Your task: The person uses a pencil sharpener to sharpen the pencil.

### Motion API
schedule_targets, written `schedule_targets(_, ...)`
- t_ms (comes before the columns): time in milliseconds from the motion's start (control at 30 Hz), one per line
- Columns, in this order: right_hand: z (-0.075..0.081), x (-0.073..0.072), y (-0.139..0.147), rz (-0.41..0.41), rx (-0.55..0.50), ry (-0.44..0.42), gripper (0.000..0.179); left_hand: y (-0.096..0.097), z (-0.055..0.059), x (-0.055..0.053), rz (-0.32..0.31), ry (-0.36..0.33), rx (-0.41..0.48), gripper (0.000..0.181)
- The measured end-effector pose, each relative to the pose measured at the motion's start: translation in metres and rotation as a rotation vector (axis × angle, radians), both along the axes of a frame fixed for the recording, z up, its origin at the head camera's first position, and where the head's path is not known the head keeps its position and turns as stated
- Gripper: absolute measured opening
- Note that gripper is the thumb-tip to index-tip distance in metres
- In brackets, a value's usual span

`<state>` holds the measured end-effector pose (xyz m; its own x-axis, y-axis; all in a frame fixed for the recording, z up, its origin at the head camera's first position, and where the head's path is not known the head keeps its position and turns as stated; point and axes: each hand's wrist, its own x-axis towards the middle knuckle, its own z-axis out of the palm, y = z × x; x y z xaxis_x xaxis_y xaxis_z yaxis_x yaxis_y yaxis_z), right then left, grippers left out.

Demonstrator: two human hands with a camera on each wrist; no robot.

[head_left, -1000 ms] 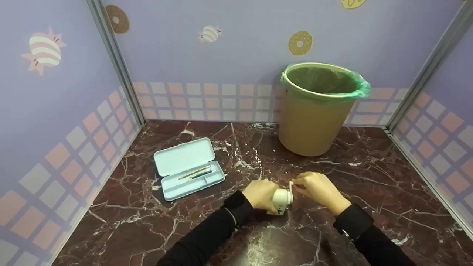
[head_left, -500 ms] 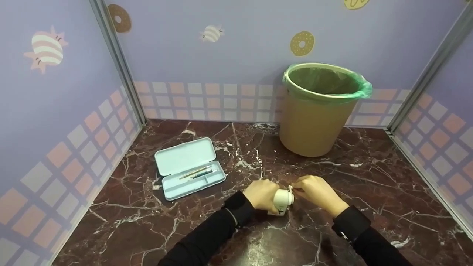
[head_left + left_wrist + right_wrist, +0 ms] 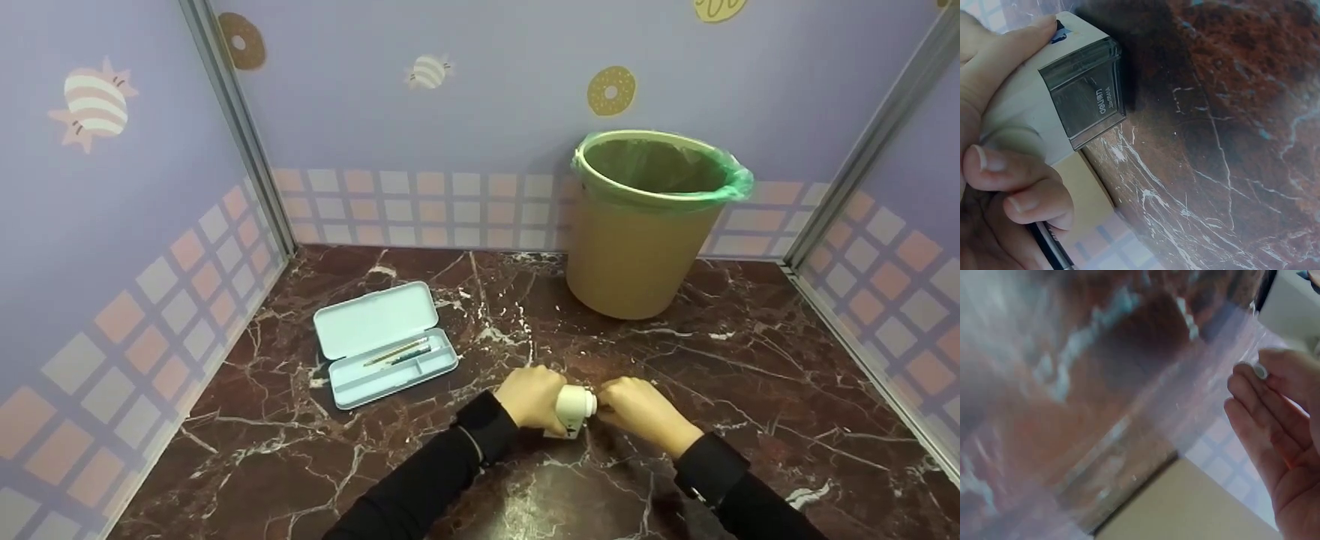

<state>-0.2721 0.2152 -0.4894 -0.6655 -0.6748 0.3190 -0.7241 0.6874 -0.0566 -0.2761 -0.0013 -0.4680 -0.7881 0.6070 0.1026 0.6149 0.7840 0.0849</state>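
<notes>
My left hand [image 3: 531, 397] grips a cream-white crank pencil sharpener [image 3: 574, 409] on its side face, low over the marble tabletop. Its clear smoky shavings drawer [image 3: 1086, 93] shows in the left wrist view, thumb above and fingertips below. Beneath those fingers a dark, slim pencil-like stick [image 3: 1053, 247] pokes out; where its other end sits is hidden. At the sharpener's right end, my right hand [image 3: 641, 412] pinches the small white crank knob [image 3: 1260, 371] between thumb and index finger, the other fingers loosely bent. The crank arm is mostly hidden by that hand.
An open light-blue pencil case [image 3: 394, 382] with a few pencils [image 3: 397, 352] lies to the left. A tan bin [image 3: 634, 255] with a green liner stands at the back right. White crumbs [image 3: 523, 319] dot the marble tabletop [image 3: 270, 465]; patterned walls enclose three sides.
My right hand has swung the crank knob from the top of its circle downward and toward me. The left hand and sharpener have stayed nearly still.
</notes>
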Motion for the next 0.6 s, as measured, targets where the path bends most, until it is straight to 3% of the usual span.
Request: schedule_targets(600,-0.001,0.018,0.001,0.081,-0.006,-0.079,0.013,0.0,0.0,0.004,0.042,-0.005,0.028,0.047)
